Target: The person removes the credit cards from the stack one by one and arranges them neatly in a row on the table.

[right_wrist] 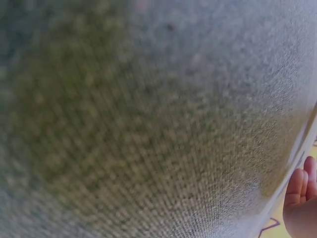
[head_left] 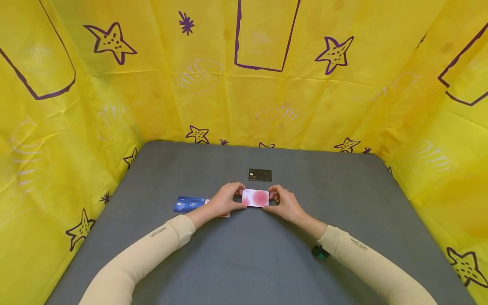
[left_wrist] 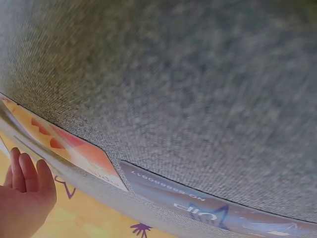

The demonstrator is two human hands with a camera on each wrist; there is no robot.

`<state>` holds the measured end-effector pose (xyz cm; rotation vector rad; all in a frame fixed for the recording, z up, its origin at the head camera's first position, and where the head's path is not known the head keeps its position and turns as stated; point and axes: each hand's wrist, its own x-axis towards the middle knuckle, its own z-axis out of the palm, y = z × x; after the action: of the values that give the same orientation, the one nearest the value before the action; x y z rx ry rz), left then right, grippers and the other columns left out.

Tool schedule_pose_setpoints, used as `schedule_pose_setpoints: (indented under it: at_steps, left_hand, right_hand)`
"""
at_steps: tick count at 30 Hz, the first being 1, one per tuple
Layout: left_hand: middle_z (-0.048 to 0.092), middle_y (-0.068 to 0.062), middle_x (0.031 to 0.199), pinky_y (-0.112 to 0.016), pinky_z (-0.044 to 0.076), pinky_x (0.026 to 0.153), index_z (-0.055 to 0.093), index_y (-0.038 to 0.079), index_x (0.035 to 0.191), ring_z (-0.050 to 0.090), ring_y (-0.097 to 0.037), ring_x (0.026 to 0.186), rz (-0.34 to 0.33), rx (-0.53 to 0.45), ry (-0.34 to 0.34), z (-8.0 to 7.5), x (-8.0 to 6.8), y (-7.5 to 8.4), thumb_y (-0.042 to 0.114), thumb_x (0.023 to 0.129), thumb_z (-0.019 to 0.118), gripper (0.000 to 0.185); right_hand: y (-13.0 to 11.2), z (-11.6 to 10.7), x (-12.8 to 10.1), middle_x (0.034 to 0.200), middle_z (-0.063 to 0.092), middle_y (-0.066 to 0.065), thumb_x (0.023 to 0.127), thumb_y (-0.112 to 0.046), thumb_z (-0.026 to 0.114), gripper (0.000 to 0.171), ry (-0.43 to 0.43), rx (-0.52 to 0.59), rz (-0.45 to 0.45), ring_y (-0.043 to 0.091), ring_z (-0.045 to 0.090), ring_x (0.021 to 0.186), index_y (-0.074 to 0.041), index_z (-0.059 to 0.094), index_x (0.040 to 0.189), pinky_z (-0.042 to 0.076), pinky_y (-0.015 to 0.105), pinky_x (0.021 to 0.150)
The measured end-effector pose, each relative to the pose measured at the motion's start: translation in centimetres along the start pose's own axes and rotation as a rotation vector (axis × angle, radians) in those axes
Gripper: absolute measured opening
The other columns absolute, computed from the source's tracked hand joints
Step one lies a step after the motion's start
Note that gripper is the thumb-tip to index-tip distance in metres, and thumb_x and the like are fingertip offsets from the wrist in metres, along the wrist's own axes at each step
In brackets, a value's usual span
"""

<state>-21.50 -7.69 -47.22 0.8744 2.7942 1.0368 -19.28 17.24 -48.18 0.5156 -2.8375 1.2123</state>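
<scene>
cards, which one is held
The pink-and-white card, pinched by the left hand and right hand; the black card, blue card and orange card lie on the table.

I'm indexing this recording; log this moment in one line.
left hand: pinches pink-white card; right hand: pinches its other end; black card: beyond them; blue card: left of left hand

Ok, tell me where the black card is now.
Slightly right of centre in the head view, the black card lies on the table, just beyond the pink card that the left hand and right hand hold.
</scene>
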Motion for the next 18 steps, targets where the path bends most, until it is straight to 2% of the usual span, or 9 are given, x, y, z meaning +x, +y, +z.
schedule_pose_setpoints:
  at_steps: [8, 18]
  left_hand:
    - [0.061, -0.004, 0.094, -0.037, 0.045, 0.084, 0.062, 0.004, 0.112, 0.055, -0.020, 0.090, -0.019, 0.005, -0.001, 0.1, -1.0, 0.0, 0.022, 0.074, 0.086, 0.049]
    - [0.061, -0.002, 0.092, -0.036, 0.046, 0.082, 0.063, 0.004, 0.110, 0.055, -0.020, 0.088, 0.006, 0.008, 0.011, -0.1, -2.0, 0.2, 0.024, 0.073, 0.087, 0.049]
  right_hand:
    - [-0.4, 0.3, -0.5, 0.092, 0.060, 0.003, 0.070, -0.022, 0.089, 0.054, -0.026, 0.009, 0.002, 0.017, 0.052, 0.082, -0.006, 0.058, 0.112, 0.044, 0.029, 0.076]
    - [-0.8, 0.5, -1.0, 0.091, 0.061, 0.003, 0.070, -0.023, 0.089, 0.054, -0.042, -0.004, -0.004, 0.017, 0.052, 0.082, -0.006, 0.059, 0.111, 0.044, 0.028, 0.075]
